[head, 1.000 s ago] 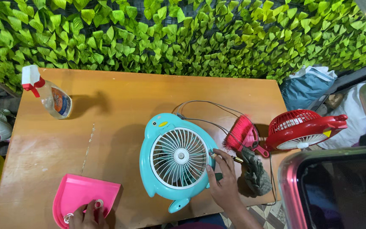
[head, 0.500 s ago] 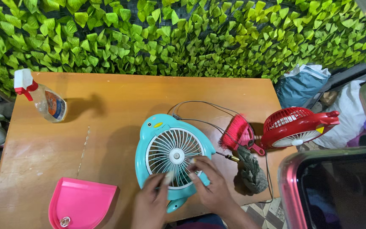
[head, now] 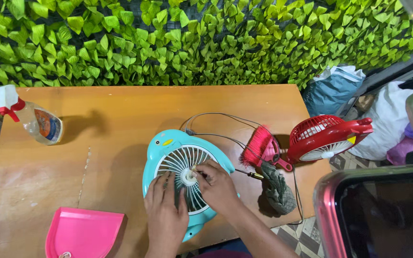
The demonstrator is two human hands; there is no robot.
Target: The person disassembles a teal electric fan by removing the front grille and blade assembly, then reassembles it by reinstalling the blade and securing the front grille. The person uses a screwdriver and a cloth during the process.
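On wooden table (head: 120,110), both hands on turquoise fan (head: 168,148), orange-labelled spray bottle (head: 37,122) far left

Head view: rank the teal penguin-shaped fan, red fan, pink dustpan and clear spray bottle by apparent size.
1. Teal penguin-shaped fan, largest.
2. Pink dustpan and red fan: too alike, and the dustpan is cut off by the frame.
3. Clear spray bottle, smallest.

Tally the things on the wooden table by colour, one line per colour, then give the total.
Turquoise: 1, round plastic penguin-shaped fan.
Red: 2, red plastic fan, red-bristled hand brush.
Pink: 1, pink plastic dustpan.
Clear: 1, spray bottle with red-and-white trigger.
Grey: 1, crumpled cloth.
Total: 6
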